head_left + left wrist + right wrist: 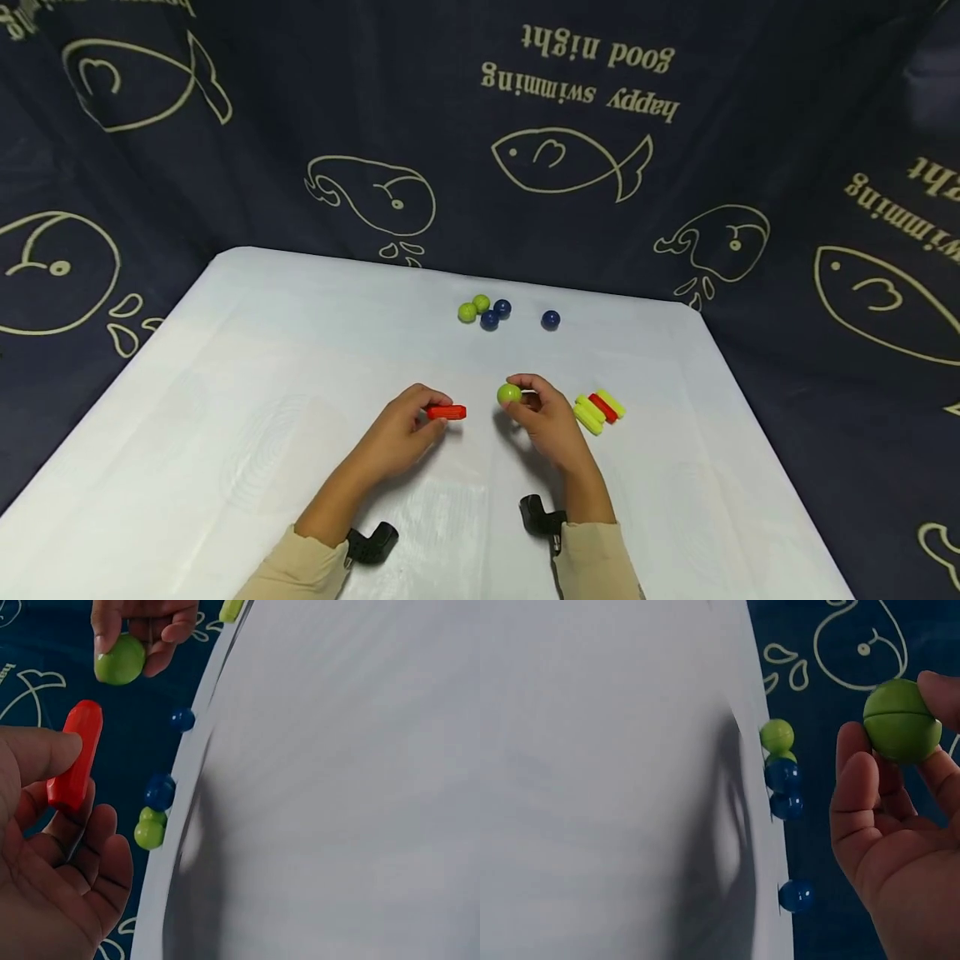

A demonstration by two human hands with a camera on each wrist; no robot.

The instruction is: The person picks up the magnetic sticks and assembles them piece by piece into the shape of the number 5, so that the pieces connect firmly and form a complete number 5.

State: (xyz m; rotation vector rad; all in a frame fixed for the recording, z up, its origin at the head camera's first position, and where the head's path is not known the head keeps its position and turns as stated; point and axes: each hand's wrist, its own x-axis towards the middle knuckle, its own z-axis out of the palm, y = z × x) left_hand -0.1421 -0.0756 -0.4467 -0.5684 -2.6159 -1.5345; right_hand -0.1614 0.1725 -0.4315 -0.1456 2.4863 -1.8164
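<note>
A person's right hand curls to pinch a glossy light-green ball; left of the ball, near but apart, the curled left hand pinches a red, faceted, plastic-looking stick, long axis pointing roughly toward the ball.

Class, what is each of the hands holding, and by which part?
The left hand pinches a red stick by its sides, one end sticking out; the right hand holds a green ball by opposite sides.
</note>
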